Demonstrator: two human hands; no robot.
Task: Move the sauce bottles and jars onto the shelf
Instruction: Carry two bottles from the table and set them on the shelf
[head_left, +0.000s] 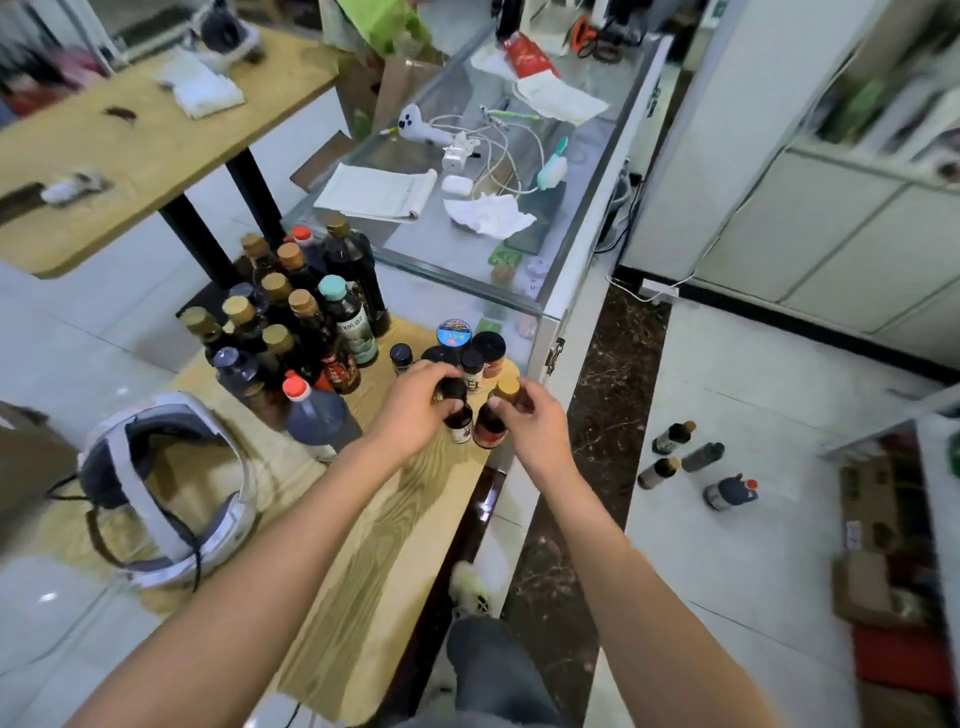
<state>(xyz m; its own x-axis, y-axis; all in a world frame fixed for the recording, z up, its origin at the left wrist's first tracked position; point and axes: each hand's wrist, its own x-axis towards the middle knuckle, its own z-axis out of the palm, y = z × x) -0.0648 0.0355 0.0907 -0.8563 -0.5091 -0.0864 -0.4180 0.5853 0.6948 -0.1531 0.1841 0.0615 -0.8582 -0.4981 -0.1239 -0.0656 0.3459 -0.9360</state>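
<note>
Bottles (475, 423) within both hands' grips

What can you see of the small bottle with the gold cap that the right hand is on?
The gold-capped bottle is small, with a dark neck, reddish contents and a red label at its base. It looks like glass, though blur makes that unsure. It stands roughly upright near the front edge of the wooden table, cap on. The right hand grips its cap and neck from the right. A dark-capped bottle, held by the left hand, stands close on its left; whether they touch I cannot tell.
</note>
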